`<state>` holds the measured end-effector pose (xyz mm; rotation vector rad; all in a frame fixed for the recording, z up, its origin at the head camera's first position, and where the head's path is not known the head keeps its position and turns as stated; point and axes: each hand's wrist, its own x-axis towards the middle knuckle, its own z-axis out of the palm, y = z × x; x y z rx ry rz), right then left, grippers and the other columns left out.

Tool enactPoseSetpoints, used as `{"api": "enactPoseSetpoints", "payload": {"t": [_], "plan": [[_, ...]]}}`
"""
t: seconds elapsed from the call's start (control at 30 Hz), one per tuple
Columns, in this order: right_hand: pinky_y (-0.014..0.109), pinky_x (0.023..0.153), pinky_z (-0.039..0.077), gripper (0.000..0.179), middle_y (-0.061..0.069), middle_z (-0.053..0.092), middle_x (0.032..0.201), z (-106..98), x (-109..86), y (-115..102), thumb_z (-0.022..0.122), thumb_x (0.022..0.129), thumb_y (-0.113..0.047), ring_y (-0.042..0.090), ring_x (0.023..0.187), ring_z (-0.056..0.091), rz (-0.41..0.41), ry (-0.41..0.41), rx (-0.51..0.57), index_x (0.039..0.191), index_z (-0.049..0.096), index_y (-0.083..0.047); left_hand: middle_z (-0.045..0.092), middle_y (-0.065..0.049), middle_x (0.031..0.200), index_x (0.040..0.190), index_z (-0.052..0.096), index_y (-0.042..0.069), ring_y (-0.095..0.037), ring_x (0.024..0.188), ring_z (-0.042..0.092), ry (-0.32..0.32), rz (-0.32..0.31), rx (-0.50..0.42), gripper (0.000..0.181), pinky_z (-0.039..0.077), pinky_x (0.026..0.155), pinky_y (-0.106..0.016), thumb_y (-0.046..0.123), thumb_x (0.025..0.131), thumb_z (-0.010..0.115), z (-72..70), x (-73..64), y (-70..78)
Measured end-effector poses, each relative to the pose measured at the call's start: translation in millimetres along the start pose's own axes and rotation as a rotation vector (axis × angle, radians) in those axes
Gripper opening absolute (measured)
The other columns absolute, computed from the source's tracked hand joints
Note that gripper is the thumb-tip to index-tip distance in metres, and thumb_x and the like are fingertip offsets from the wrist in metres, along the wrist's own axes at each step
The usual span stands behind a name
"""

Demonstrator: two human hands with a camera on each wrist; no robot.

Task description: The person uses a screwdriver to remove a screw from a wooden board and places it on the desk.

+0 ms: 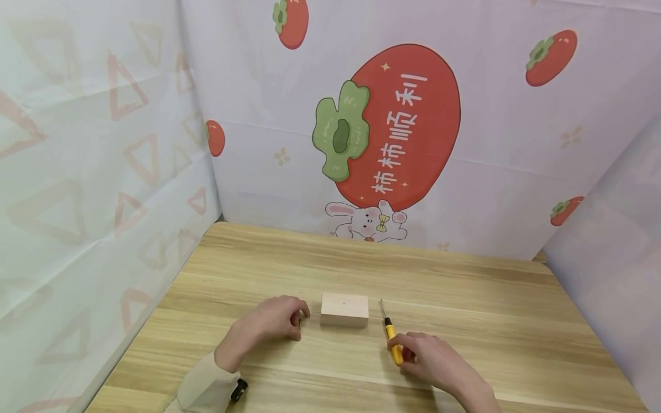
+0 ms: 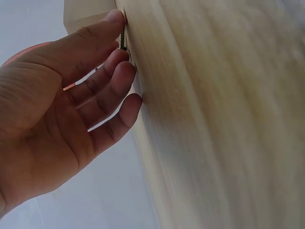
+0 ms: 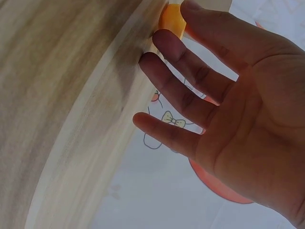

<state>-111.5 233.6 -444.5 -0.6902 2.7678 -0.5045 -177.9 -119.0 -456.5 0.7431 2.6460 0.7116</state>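
Observation:
On the left side of the table, my left hand [image 1: 276,318] reaches down with bent fingers and pinches a small metal screw [image 2: 122,40] close to the tabletop. Its thumb and fingertips show around the threads in the left wrist view. To the right, my right hand [image 1: 431,358] holds the yellow handle of a screwdriver [image 1: 389,330], thumb on one side and index finger across the other. The dark collar and thin shaft point away from me, toward the back. Between the hands lies a pale wooden block [image 1: 344,308] with a small dark hole in its top face.
The wood-grain table [image 1: 289,264] is bounded by a left wall cloth [image 1: 119,189] with triangle prints and a back cloth [image 1: 258,189] with persimmon and rabbit prints. Another light cloth [image 1: 619,275] hangs along the right edge.

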Motion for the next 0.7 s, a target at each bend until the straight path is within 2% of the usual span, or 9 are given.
{"api": "enactPoseSetpoints", "payload": {"t": [0.13,0.27,0.5,0.6,0.7], "plan": [[0.025,0.065,0.046,0.031,-0.016,0.061,0.085,0.3,0.3,0.1,0.077,0.084,-0.019,-0.002,0.074,0.051,0.010,-0.009,0.000,0.114,0.070,-0.023,0.056,0.009,0.070,0.100,0.070,0.009,-0.005,0.065,0.049,0.025,-0.012,-0.001,0.030,0.044,0.066,-0.026,0.012,0.073,0.083,-0.3,-1.3,-1.2],[0.024,0.064,0.045,0.032,-0.016,0.061,0.084,0.2,0.7,0.5,0.077,0.084,-0.019,-0.002,0.073,0.050,0.012,-0.018,0.004,0.115,0.069,-0.022,0.055,0.009,0.069,0.093,0.070,0.009,-0.005,0.063,0.049,0.020,-0.001,-0.018,0.022,0.044,0.065,-0.025,0.011,0.074,0.083,0.4,-0.5,0.6],[0.023,0.064,0.044,0.032,-0.016,0.060,0.083,-2.0,1.1,-0.6,0.075,0.084,-0.019,-0.003,0.072,0.049,0.005,-0.020,0.015,0.116,0.069,-0.021,0.056,0.009,0.069,0.099,0.072,0.008,-0.004,0.063,0.048,0.013,0.026,-0.025,0.026,0.045,0.066,-0.025,0.012,0.075,0.082,1.8,3.5,1.7],[0.022,0.062,0.044,0.032,-0.016,0.060,0.083,-6.5,0.9,-0.6,0.075,0.084,-0.018,-0.003,0.070,0.048,-0.028,0.023,0.009,0.116,0.069,-0.018,0.059,0.008,0.076,0.106,0.071,0.009,-0.005,0.069,0.051,0.054,0.013,0.009,0.033,0.046,0.068,-0.027,0.018,0.076,0.082,0.3,4.9,-2.6],[0.023,0.063,0.046,0.032,-0.011,0.064,0.087,-11.4,4.2,1.3,0.075,0.084,-0.018,0.000,0.072,0.053,-0.052,0.137,-0.034,0.116,0.070,-0.014,0.064,0.006,0.090,0.114,0.070,0.011,-0.008,0.079,0.057,0.148,0.004,0.072,0.039,0.050,0.074,-0.031,0.026,0.079,0.081,-4.3,7.7,-9.5]]}}
